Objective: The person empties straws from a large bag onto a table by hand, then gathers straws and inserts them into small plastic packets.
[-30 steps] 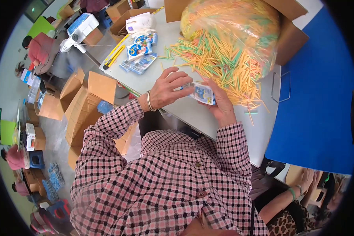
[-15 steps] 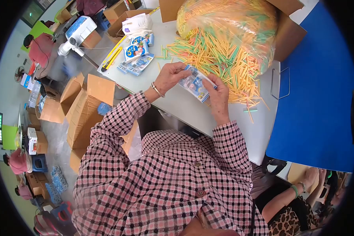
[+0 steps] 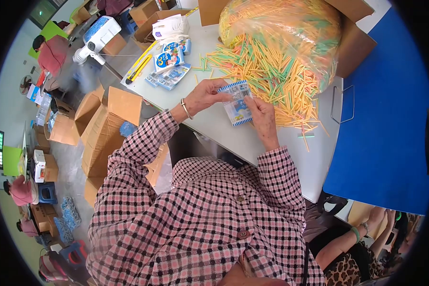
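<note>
Between my two hands is a small blue-and-white packet [image 3: 237, 106], its striped ends at top and bottom. My left hand [image 3: 205, 97] pinches its upper left side, and my right hand [image 3: 263, 119] grips its right edge with the thumb on the face. Just beyond them, loose yellow, green and pink sticks [image 3: 267, 71] spill from a clear plastic bag [image 3: 291, 28]. Similar blue-and-white packets [image 3: 168, 59] lie in a pile on the white table [image 3: 214, 128], up and to the left of my hands.
A yellow cutter [image 3: 139, 69] lies by the table's left edge, near a white tissue pack [image 3: 170, 27]. An open cardboard box [image 3: 100, 133] stands on the floor at left. A blue surface [image 3: 381, 124] borders the table's right side. A co-worker's arm [image 3: 341, 240] shows at lower right.
My left hand has come onto the packet, which is now held by both hands. The packet has turned more upright, with its printed face showing.
</note>
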